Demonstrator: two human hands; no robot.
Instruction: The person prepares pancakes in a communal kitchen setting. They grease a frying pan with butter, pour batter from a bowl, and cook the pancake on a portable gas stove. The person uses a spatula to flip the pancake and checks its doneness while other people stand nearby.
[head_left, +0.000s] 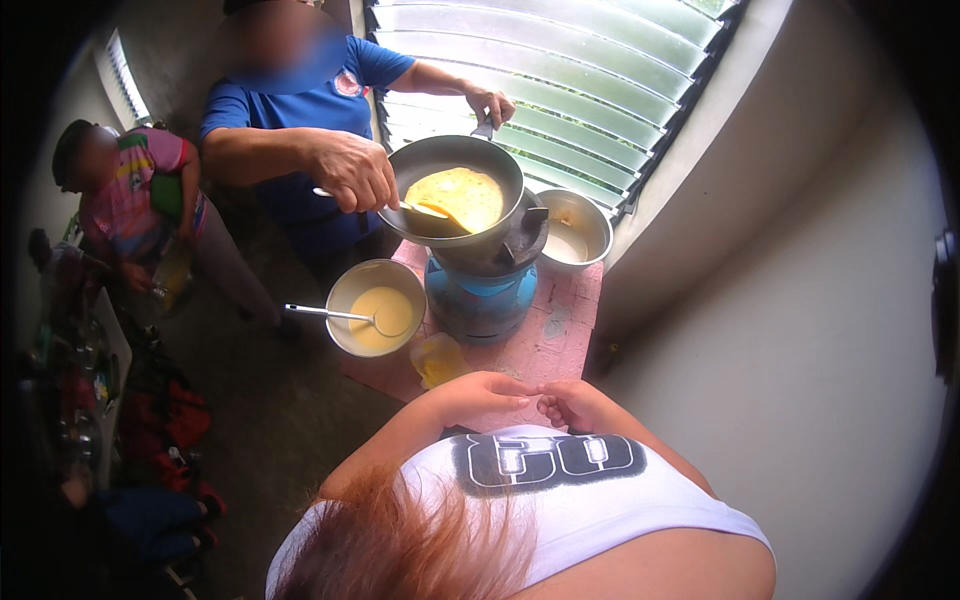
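Observation:
My left hand (484, 396) and my right hand (571, 403) meet at the fingertips in front of my white shirt, at the near edge of the pink table (559, 352); neither appears to hold anything. Which is which follows from the view: the first lies at the picture's left, the second at its right. Beyond them a blue portable stove (480, 307) stands on the table. Over it another person tilts a frying pan (394, 161) by its handle and slides a spatula (427, 210) under a yellow pancake (461, 191). A bowl of pale yellow batter (375, 304) holds a ladle (337, 311).
A metal pot (574, 244) with whitish liquid stands right of the stove, by the louvred window (585, 97). A plastic container with yellow contents (439, 364) lies near my hands. A wall (787, 315) rises at the right. Another person (135, 187) stands at the left.

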